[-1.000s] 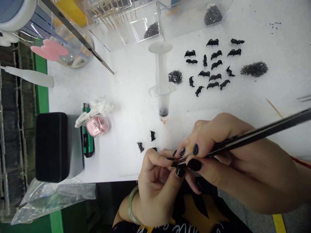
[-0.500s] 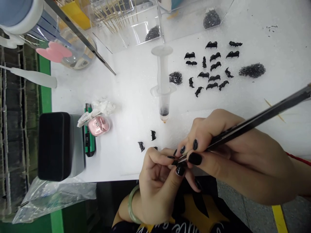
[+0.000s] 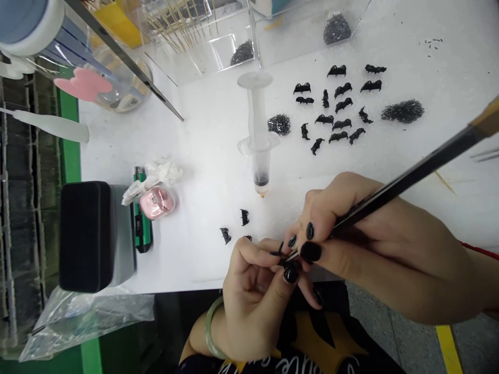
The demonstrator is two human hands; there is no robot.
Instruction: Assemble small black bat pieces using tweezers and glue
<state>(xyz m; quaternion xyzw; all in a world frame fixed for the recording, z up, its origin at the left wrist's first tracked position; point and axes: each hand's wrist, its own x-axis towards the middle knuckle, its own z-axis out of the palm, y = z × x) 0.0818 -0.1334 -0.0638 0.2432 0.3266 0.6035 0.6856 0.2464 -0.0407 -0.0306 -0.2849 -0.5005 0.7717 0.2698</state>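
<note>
Low in the head view, my left hand [image 3: 253, 301] pinches a small black piece [image 3: 284, 262] between thumb and fingertips, which cover most of it. My right hand [image 3: 397, 265] grips black tweezers [image 3: 409, 177] like a pen. Their thin metal tips meet the piece at my left fingertips; whether they clamp anything there I cannot tell. Just left of the hands lie small black bow-shaped pieces [image 3: 244, 217], one partly hidden behind my left fingers. Several similar black pieces [image 3: 338, 137] are spread farther up the white table [image 3: 195, 208].
A clear syringe [image 3: 259, 117] stands beyond my hands, beside piles of tiny black bits [image 3: 279, 124]. To the left are a pink case [image 3: 157, 202], a green cutter [image 3: 143, 234] and a black-topped box [image 3: 84, 236]. A clear divided tray [image 3: 255, 47] holds thin sticks at the back.
The rear end of the tweezers has tilted up slightly, showing its brown tip. Both hands stay nearly in place, and the whole view has shifted a little.
</note>
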